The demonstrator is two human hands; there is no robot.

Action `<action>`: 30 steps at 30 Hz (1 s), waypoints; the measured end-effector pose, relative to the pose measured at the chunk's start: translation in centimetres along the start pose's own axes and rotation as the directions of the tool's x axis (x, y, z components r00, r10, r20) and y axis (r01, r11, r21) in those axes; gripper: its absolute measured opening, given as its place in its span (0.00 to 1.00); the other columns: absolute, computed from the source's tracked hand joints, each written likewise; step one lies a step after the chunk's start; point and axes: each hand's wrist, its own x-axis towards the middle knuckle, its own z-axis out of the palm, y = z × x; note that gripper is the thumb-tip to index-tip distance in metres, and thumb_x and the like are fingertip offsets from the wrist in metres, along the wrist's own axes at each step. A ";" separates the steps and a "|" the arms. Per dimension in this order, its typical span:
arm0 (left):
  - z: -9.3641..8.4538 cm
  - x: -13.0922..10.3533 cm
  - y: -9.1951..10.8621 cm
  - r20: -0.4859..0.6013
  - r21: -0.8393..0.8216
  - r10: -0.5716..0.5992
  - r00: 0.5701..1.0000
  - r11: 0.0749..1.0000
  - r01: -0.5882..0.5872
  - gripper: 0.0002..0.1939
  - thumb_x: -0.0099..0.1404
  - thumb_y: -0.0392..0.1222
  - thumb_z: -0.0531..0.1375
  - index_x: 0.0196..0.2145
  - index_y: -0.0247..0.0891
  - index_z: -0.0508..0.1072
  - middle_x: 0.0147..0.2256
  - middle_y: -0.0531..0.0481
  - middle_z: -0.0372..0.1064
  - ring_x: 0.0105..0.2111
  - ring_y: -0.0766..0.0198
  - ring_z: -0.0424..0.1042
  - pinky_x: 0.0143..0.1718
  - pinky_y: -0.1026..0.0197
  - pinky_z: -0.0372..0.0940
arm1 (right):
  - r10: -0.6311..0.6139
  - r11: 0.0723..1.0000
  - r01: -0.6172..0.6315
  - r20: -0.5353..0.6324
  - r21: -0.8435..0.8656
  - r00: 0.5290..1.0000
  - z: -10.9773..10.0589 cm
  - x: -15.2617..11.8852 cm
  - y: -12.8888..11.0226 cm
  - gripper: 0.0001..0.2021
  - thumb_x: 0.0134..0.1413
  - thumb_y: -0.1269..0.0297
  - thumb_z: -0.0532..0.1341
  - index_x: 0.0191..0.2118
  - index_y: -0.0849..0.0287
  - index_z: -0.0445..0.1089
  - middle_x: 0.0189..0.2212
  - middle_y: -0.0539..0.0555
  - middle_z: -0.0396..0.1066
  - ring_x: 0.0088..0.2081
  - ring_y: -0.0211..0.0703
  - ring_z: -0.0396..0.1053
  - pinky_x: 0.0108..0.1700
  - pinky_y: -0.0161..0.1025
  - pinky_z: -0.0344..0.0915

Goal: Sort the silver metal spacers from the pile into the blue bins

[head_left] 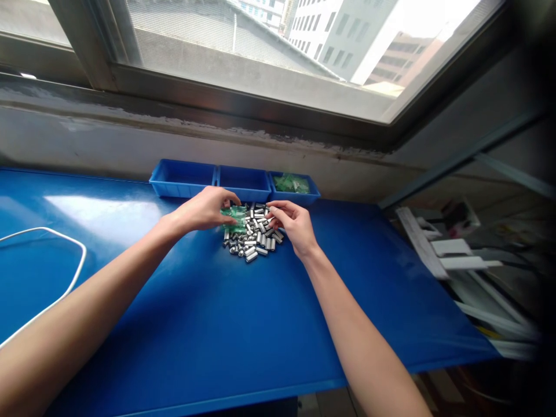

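Note:
A pile of small silvery metal cylinders [260, 238] lies on the blue table. At the pile's left side, my left hand [212, 207] grips a clear green plastic packet [234, 217] between thumb and fingers. My right hand [292, 223] is at the pile's right edge, its thumb and index fingertips close together; anything between them is too small to make out. Some cylinders are partly covered by the green packet and by my fingers.
Three blue bins stand behind the pile: left [185, 172], middle [243, 178] and right [315, 191], the right one with green packets [291, 183]. A white cable [80, 255] curves across the blue table [243, 341] at left. White pieces [456, 255] are beyond its right edge.

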 end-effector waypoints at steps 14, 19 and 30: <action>0.7 -0.1 2.6 -0.012 -0.743 -0.049 0.999 0.669 0.023 0.25 0.57 0.56 0.71 0.46 0.34 0.83 0.42 0.40 0.81 0.40 0.53 0.80 0.44 0.55 0.76 | -0.034 0.997 0.026 0.105 0.075 0.994 0.0 -0.4 -0.3 0.17 0.48 0.49 0.73 0.37 0.57 0.80 0.24 0.48 0.74 0.22 0.34 0.66 0.26 0.34 0.62; 0.7 -0.1 2.6 -0.037 -0.758 -0.103 0.994 0.651 0.039 0.27 0.56 0.56 0.72 0.46 0.32 0.82 0.42 0.38 0.81 0.39 0.52 0.81 0.45 0.54 0.76 | 0.009 0.993 -0.018 0.073 0.118 0.997 -0.4 -0.2 -0.1 0.18 0.43 0.51 0.76 0.37 0.58 0.80 0.27 0.51 0.78 0.24 0.36 0.70 0.29 0.35 0.67; 0.1 0.1 2.4 -0.138 -0.640 -0.148 0.979 0.768 0.026 0.23 0.61 0.53 0.68 0.46 0.33 0.82 0.39 0.40 0.81 0.42 0.52 0.80 0.44 0.55 0.76 | -0.027 0.966 0.065 -0.151 0.251 0.988 -1.1 0.8 -0.5 0.17 0.40 0.56 0.78 0.36 0.56 0.78 0.30 0.49 0.79 0.30 0.38 0.77 0.34 0.34 0.74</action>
